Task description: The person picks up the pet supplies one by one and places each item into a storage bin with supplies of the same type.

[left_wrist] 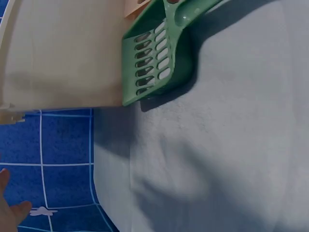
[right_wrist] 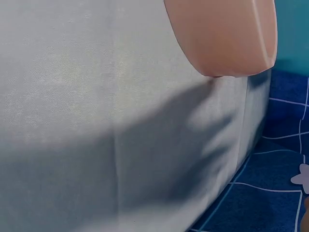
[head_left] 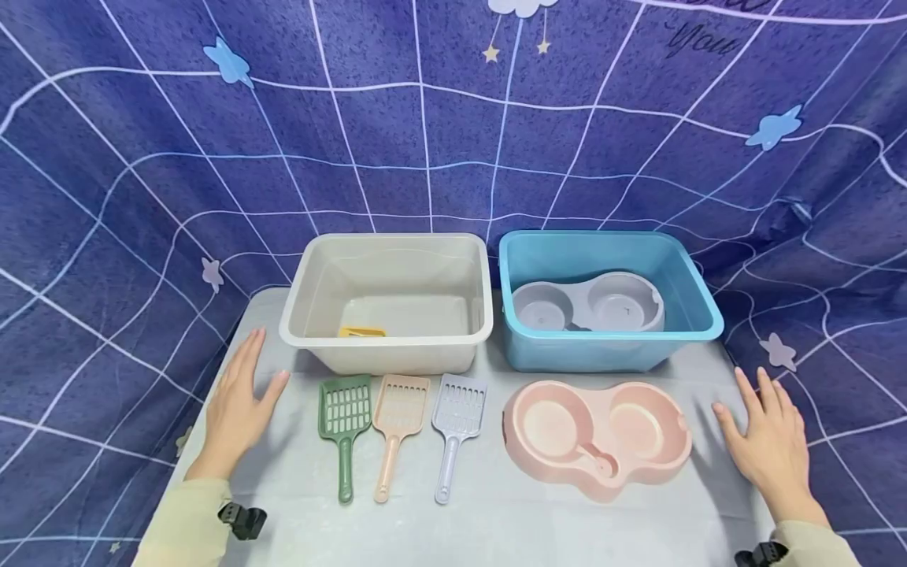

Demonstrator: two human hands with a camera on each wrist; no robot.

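You are holding your left hand [head_left: 237, 409] with fingers extended and thumb spread, left of the green slotted plastic scoop [head_left: 345, 439], which is lying before the beige rectangular plastic tub [head_left: 386, 358]. Your right hand [head_left: 772, 441] is spreading likewise, right of the pink plastic double bowl [head_left: 601, 441]. I cannot tell whether either is touching the grey-covered table [head_left: 298, 524].

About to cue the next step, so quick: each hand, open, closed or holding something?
Left hand: open, holding nothing, apart from the green scoop.
Right hand: open, holding nothing, apart from the pink double bowl.
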